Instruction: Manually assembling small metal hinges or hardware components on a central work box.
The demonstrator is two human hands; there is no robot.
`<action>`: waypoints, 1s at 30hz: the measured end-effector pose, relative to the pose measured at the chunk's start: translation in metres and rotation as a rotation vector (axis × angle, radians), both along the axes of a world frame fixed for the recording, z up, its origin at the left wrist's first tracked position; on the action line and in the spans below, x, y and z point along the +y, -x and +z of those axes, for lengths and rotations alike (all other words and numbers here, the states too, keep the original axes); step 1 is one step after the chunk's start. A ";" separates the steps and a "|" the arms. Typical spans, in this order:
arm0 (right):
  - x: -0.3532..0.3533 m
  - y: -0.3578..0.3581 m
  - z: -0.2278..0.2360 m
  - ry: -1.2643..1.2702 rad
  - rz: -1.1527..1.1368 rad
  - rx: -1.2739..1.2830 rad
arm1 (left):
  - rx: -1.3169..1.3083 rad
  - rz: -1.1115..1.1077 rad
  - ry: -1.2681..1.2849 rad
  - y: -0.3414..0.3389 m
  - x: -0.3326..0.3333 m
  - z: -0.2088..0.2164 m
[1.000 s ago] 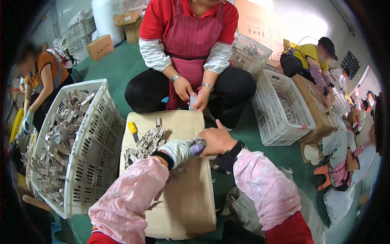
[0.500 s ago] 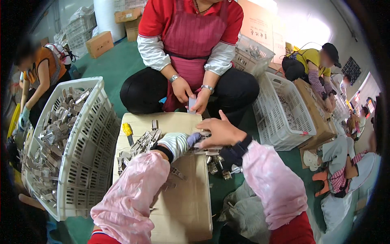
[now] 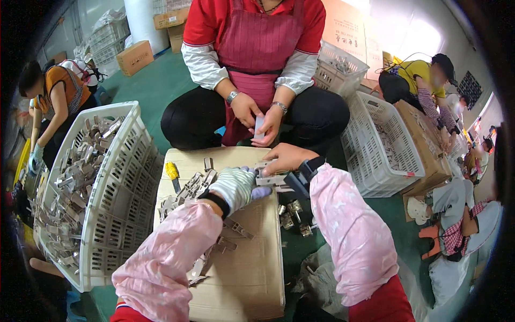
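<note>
My left hand (image 3: 236,187), in a striped glove with purple fingertips, is closed against the left end of a few silvery metal hinges (image 3: 272,181) over the right side of a cardboard-topped work surface (image 3: 252,268). From above and behind, the bare fingers of my right hand (image 3: 289,158) grip the same hinges. My palms hide part of them. More loose hinges (image 3: 188,189) lie in a heap beside my left wrist, and some (image 3: 236,228) are under my left forearm. A yellow-handled tool (image 3: 172,173) rests at the surface's far left.
A white crate (image 3: 110,204) full of hinges stands at left, another crate (image 3: 378,145) at right. Metal pieces (image 3: 292,214) lie on the floor beside the surface. Opposite me, a seated person in a red apron (image 3: 257,43) holds a flat pale piece (image 3: 259,126). Others work nearby.
My right hand has gone from spread fingers to a grip on the hinges. My left fingers have shifted slightly around them, and the hinges now show more plainly.
</note>
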State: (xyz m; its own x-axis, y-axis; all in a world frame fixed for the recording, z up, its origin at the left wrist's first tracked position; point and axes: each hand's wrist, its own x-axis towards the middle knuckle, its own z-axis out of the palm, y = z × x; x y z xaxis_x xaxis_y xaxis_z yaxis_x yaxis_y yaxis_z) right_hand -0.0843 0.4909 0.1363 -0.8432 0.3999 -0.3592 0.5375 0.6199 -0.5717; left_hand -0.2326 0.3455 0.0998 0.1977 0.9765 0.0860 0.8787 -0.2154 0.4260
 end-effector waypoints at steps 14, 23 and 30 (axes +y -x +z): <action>-0.038 -0.018 -0.009 -0.835 0.140 0.260 | -0.142 0.054 0.159 0.009 0.045 0.015; -0.040 0.012 -0.017 -0.925 0.033 0.201 | -0.180 0.163 0.201 0.014 0.049 0.012; -0.065 0.001 0.003 -0.990 0.066 0.074 | -0.113 0.173 0.157 0.008 0.034 -0.009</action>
